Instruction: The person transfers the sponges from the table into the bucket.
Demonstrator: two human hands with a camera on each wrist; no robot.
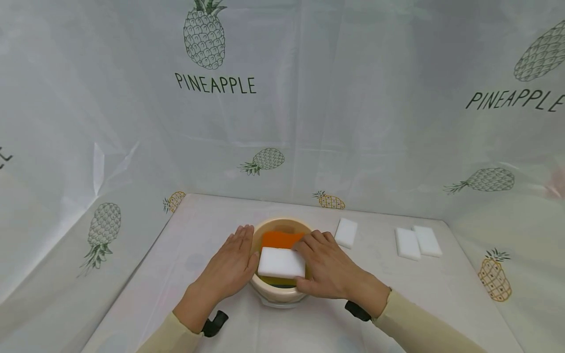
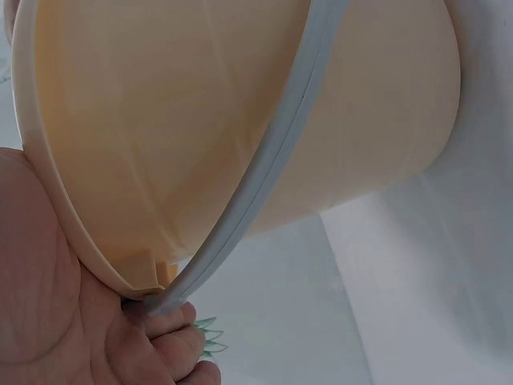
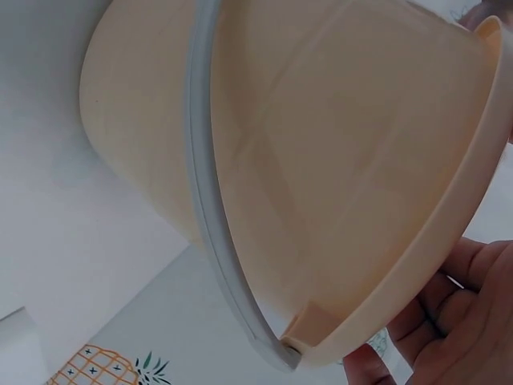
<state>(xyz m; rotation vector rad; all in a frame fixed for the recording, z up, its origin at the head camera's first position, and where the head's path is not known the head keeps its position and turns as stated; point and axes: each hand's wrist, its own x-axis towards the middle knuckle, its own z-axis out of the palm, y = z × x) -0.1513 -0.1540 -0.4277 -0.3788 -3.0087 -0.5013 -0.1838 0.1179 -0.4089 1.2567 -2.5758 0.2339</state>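
Observation:
A beige bucket (image 1: 278,293) with a grey handle (image 2: 264,176) stands on the table in front of me. An orange sponge (image 1: 280,239) lies inside it. My right hand (image 1: 311,264) grips a white sponge (image 1: 281,263) over the bucket's near half, thumb at the sponge's near edge and fingers curled over its right end. My left hand (image 1: 240,250) rests flat against the bucket's left rim with straight fingers. In the left wrist view its palm (image 2: 48,321) presses the bucket wall (image 2: 200,120). The right wrist view shows the bucket (image 3: 337,160) from below, with fingers (image 3: 457,321) beside the rim.
Three more white sponges lie on the table to the right: one (image 1: 346,232) near the bucket and two (image 1: 407,243) (image 1: 427,240) side by side farther out. A pineapple-printed sheet (image 1: 212,83) covers the table and walls it in at the back and sides.

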